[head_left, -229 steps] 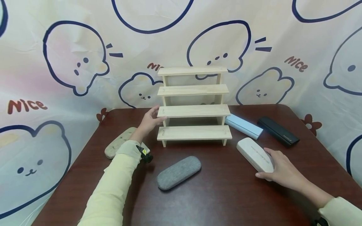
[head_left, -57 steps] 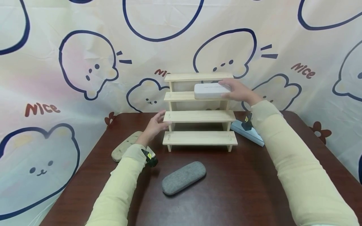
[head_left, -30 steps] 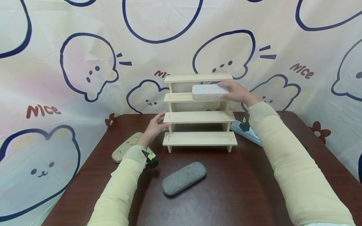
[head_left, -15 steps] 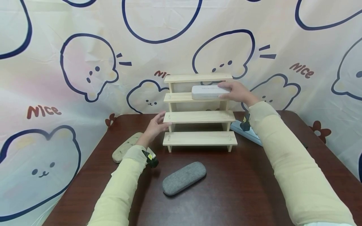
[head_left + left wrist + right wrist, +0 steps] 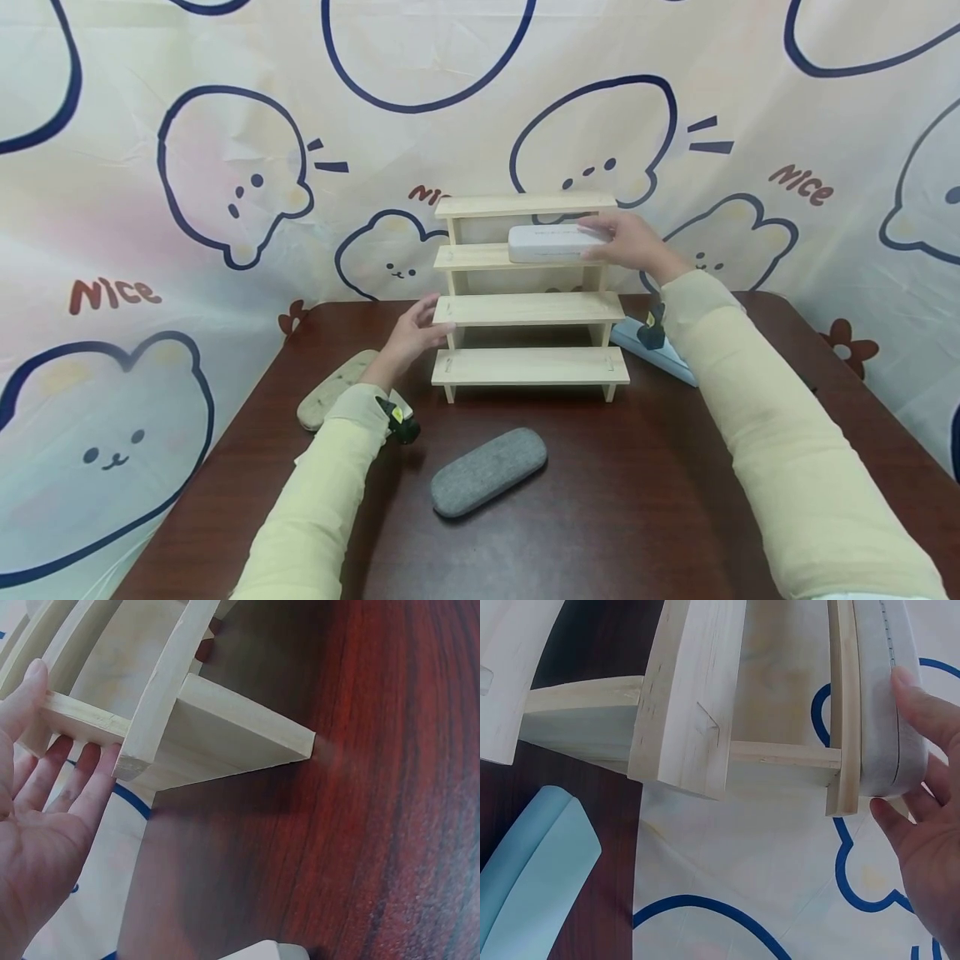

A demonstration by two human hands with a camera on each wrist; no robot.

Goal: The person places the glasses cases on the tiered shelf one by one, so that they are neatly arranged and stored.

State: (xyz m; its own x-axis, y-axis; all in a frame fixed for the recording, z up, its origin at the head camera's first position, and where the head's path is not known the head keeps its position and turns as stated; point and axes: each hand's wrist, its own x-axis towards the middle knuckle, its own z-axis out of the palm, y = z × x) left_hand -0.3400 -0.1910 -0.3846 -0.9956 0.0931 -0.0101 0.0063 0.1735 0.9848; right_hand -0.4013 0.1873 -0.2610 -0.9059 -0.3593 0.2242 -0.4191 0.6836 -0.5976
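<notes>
A pale wooden stepped rack [image 5: 528,310] with several shelves stands at the back of the table. My right hand [image 5: 633,243] grips the right end of a white glasses case [image 5: 551,243], which lies along the second shelf from the top. In the right wrist view, the thumb and fingers of my hand [image 5: 934,847] close round the end of the case [image 5: 881,712], which sits flat against the shelf board. At the rack's left side, my left hand [image 5: 411,337] holds an upright; the left wrist view has its thumb and fingers on either side of the wood [image 5: 82,720].
A grey glasses case [image 5: 489,473] lies in front of the rack on the dark red-brown table [image 5: 585,533]. To the left, a beige patterned case [image 5: 330,390] is partly behind my left arm. Right of the rack, a light blue case [image 5: 656,354] is partly covered by my right arm.
My right hand has carried the white glasses case from the table's right side up onto the rack, then slid it slightly left. In the last second both hands stay nearly still.
</notes>
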